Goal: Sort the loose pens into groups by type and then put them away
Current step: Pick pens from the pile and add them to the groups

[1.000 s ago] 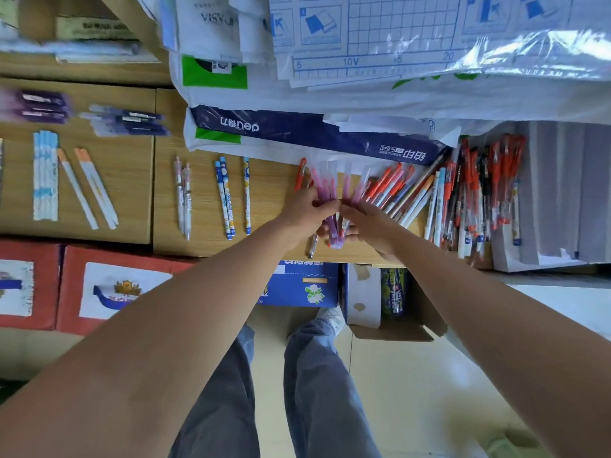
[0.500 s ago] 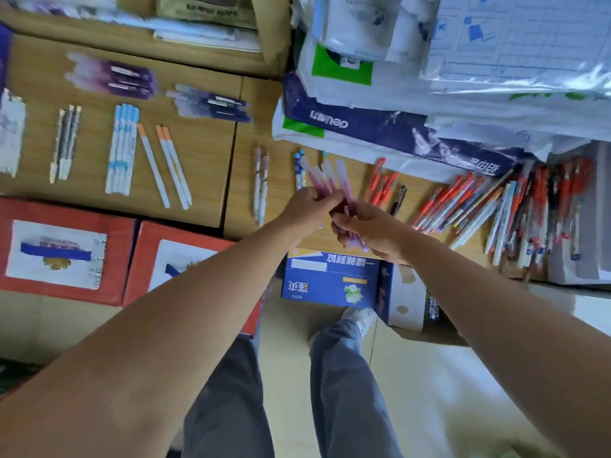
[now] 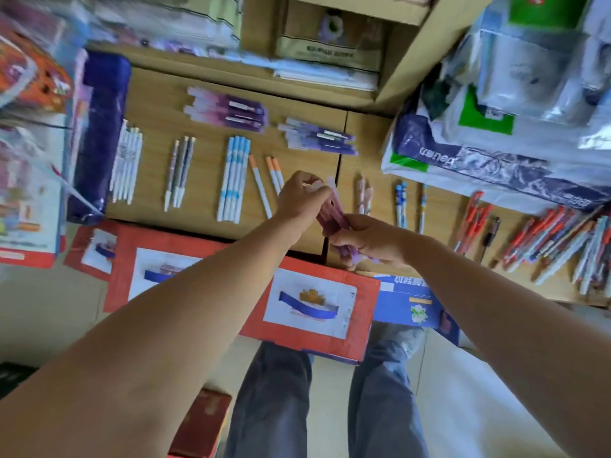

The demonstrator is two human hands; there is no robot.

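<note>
The wooden desk (image 3: 211, 236) now fills the middle of the view, and far more of its left part shows than a second ago, so the person has turned left, away from the big mixed heap of red pens (image 3: 558, 246) at the right edge. Sorted rows lie along the desk: two purple bunches (image 3: 231, 109) near the back edge, a white row (image 3: 127, 166) by the left edge, a blue and white row (image 3: 233, 180) in the middle, and a few orange-tipped pens (image 3: 264, 180) just beside it. A second ago both hands were at the heap on the right. Now they hold the pink and purple pens (image 3: 330, 211) in the air over the front edge, near the seam in the middle of the desk. The left hand (image 3: 299, 200) pinches the top ends of the bunch, fingers curled tight. The right hand (image 3: 370, 241) is closed around the bottom ends. This looks like one kind of pen picked out and carried toward the sorted side. I think it needs a free spot there, maybe near the purple bunches. The red heap is still unsorted, so lots of work is left.
</note>
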